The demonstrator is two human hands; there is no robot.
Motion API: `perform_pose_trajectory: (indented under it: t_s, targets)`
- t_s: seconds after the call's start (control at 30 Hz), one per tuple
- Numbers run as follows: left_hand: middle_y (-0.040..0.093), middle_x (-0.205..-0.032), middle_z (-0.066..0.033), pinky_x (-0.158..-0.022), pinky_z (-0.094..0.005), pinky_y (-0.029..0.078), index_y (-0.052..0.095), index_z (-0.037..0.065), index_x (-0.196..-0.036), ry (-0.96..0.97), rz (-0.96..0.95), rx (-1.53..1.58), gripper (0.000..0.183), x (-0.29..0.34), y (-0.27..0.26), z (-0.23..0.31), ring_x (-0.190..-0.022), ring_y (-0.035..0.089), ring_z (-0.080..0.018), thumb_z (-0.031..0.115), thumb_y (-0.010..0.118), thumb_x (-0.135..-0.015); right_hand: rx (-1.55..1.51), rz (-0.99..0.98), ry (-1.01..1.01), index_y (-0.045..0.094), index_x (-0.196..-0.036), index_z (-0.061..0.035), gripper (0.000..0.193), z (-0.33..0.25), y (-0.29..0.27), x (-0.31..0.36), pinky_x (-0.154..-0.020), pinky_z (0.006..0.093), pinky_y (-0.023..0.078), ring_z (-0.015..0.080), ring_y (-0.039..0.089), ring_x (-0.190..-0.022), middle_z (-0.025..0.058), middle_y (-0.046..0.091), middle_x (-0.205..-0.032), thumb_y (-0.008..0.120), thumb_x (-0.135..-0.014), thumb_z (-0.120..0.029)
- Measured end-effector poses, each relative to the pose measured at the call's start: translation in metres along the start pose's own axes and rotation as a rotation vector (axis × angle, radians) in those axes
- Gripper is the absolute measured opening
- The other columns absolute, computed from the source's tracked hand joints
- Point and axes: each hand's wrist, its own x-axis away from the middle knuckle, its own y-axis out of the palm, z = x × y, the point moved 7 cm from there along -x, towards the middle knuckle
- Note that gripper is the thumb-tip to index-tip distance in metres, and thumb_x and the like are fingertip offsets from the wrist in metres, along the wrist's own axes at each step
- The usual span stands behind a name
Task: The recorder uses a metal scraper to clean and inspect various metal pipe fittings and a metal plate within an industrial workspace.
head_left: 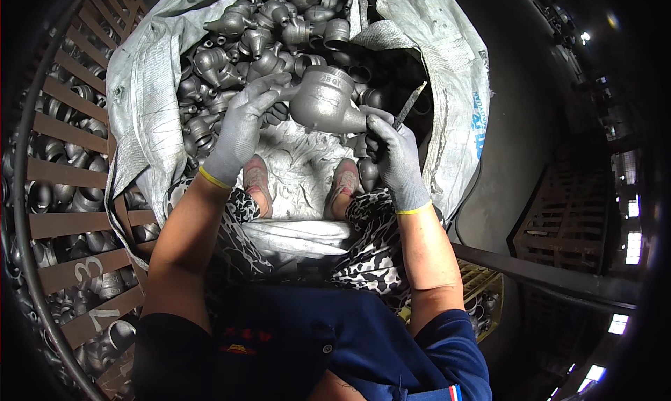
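A grey metal casting (323,99) with a round, bulging body, a ringed open neck and a spout at each side is held up between my hands. My left hand (244,125), in a grey knit glove with a yellow cuff, is closed around its left spout. The right spout is gripped by my right hand (397,153), gloved the same way. From that hand a thin, flat, file-like tool (411,104) sticks out up and to the right; its lower end is hidden in my fingers. Below the casting lies white woven sheeting (300,160), between my shoes.
Many similar castings (265,34) fill a large white woven sack (447,58) in front of me. A slatted brown metal crate (66,167) full of castings stands at left. A yellow crate (482,282) holding small parts is low at right, beside a dark metal bar (538,271).
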Motion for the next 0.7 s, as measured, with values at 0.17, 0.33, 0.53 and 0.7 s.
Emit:
perform_pose_trajectory:
  t_s: [0.17, 0.33, 0.53, 0.7]
  targets:
    - [0.060, -0.120, -0.0126, -0.095, -0.0311, 0.044, 0.052, -0.004, -0.126, -0.048, 0.040, -0.034, 0.036, 0.002, -0.002, 0.000, -0.115, 0.056, -0.0195, 0.016, 0.045, -0.097, -0.090, -0.052, -0.008, 0.061, -0.121, -0.0030, 0.034, -0.002, 0.001, 0.002, -0.048, 0.0163, 0.029, 0.0014, 0.039, -0.055, 0.0000, 0.061, -0.077, 0.057, -0.092, -0.020]
    - [0.066, -0.099, -0.0078, -0.076, -0.0235, 0.050, 0.061, -0.002, -0.116, -0.047, 0.126, -0.062, 0.031, 0.001, -0.012, -0.002, -0.088, 0.062, -0.0106, 0.021, 0.049, -0.098, -0.181, -0.125, -0.044, 0.051, -0.131, -0.0009, 0.044, -0.007, 0.008, 0.001, -0.047, 0.0168, 0.029, 0.0027, 0.037, -0.054, 0.0047, 0.064, -0.080, 0.054, -0.093, -0.021]
    - [0.056, -0.066, 0.0012, -0.045, -0.0191, 0.041, 0.066, 0.005, -0.098, -0.125, 0.256, -0.130, 0.030, 0.002, -0.023, -0.010, -0.054, 0.052, -0.0055, 0.032, 0.054, -0.097, -0.090, -0.104, -0.014, 0.056, -0.124, -0.0004, 0.039, 0.000, 0.012, 0.004, -0.044, 0.0177, 0.029, 0.0029, 0.038, -0.051, 0.0046, 0.064, -0.078, 0.056, -0.093, -0.025]
    - [0.055, -0.060, 0.0000, -0.038, -0.0218, 0.036, 0.066, 0.008, -0.086, -0.234, 0.386, -0.089, 0.033, -0.004, -0.035, -0.029, -0.045, 0.049, -0.0078, 0.040, 0.060, -0.092, 0.075, 0.013, 0.065, 0.066, -0.101, -0.0018, 0.029, 0.002, 0.009, 0.008, -0.042, 0.0186, 0.028, 0.0027, 0.040, -0.049, 0.0028, 0.063, -0.071, 0.059, -0.093, -0.029]
